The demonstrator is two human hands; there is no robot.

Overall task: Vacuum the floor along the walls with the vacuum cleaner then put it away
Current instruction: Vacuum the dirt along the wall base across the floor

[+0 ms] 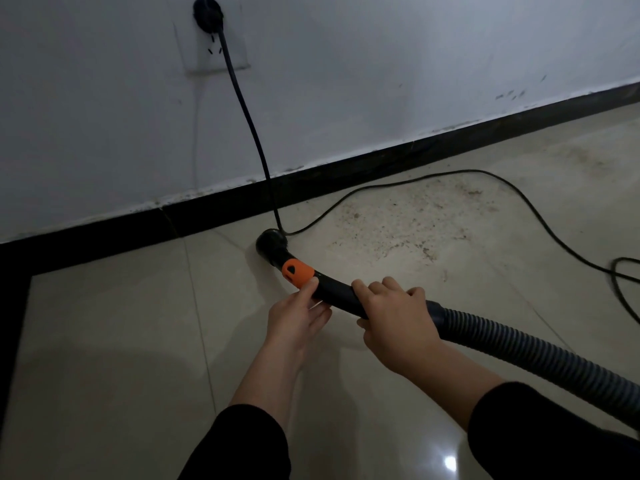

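Observation:
The vacuum's black curved handle tube [337, 292] has an orange slider [296, 273] and ends in a round black nozzle [272, 243] resting on the beige tile floor near the black baseboard [346, 171]. My right hand [394, 317] grips the tube just ahead of the ribbed grey hose [526, 355], which runs off to the lower right. My left hand [299, 315] holds the tube from below, its thumb touching the orange slider. The vacuum's body is out of view.
A black power cord [249, 123] hangs from a plug [207, 13] in the white wall socket [214, 46], then loops across the floor [485, 174] to the right. Dust and grit [408, 216] speckle the tiles right of the nozzle.

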